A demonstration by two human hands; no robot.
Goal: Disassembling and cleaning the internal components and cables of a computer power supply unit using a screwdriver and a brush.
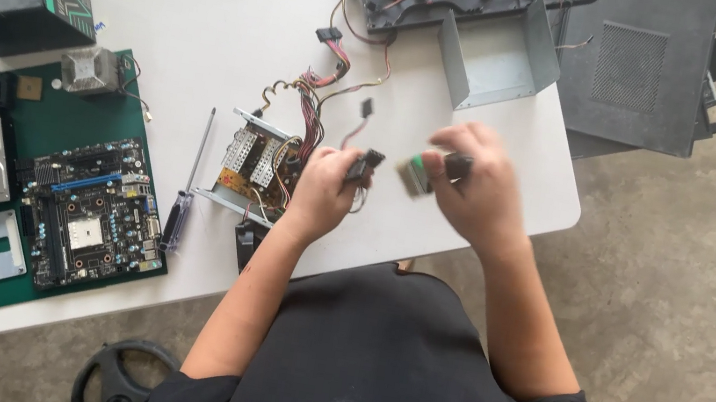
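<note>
A black connector is clamped in the left hand fingers; the right hand fingers pinch a blurred green-and-black part. Both hover over the white counter, concrete floor beyond. Left of the fingers: an opened power supply, screwdriver, motherboard.

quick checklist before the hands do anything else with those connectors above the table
1. Left hand has a firm hold on the black connector: ok, fingers wrap it.
2. Right hand has a hold on the small green and dark part: cannot tell, it is blurred.
3. Wire bundle runs slack from the open power supply board: ok, it loops loosely.
4. Screwdriver lies apart from both hands: ok, it rests on the white table beside the board.
5. Motherboard stays out of the way: ok, it sits on the green mat to the left.
</note>
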